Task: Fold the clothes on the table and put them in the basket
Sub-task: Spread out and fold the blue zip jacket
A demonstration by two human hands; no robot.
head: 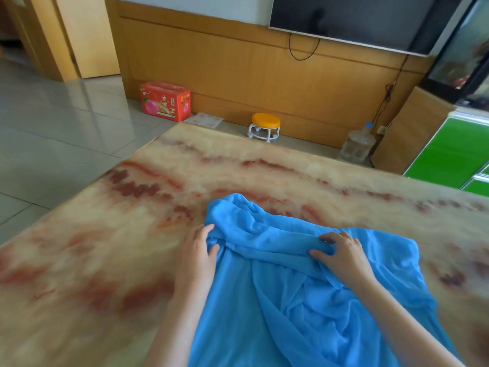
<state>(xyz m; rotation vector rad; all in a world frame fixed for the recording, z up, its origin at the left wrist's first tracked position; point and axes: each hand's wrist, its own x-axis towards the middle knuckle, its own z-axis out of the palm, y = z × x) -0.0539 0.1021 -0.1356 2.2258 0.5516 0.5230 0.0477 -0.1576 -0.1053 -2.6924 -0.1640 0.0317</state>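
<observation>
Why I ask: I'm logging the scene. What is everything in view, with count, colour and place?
garment: 1, blue, crumpled on the table's near side
table: 1, cream and red marbling, foreground
box: 1, red, floor by wall
stool: 1, orange seat, floor beyond table
water jug: 1, clear, floor at right
screen: 1, dark, wall
cabinet: 1, green, right edge
left hand: 1, holds garment's left edge
right hand: 1, pinches a fold
</observation>
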